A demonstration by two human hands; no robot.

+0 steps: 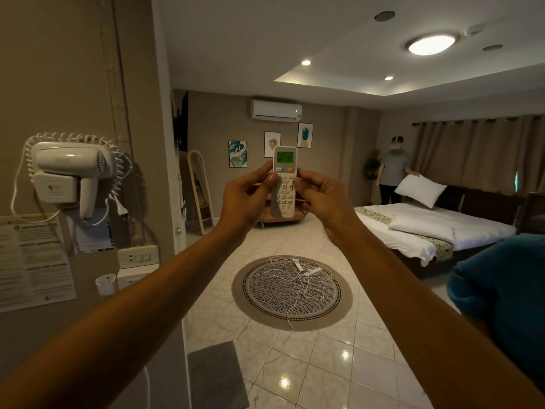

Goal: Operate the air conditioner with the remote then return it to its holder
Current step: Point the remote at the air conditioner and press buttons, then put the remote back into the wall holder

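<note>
out at arm's length, left hand (249, 191) and right hand (320, 194) clamp the upright remote (284, 175), its top toward the air conditioner (275, 110) above.

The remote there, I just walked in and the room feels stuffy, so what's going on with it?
A person holds the remote upright in both hands, left hand and right hand, arms stretched toward the wall air conditioner. Its green screen is lit and the thumbs rest near the buttons. The small white holder on the left wall, below the hair dryer, is empty. A second person is handling a pillow by the bed.
</note>
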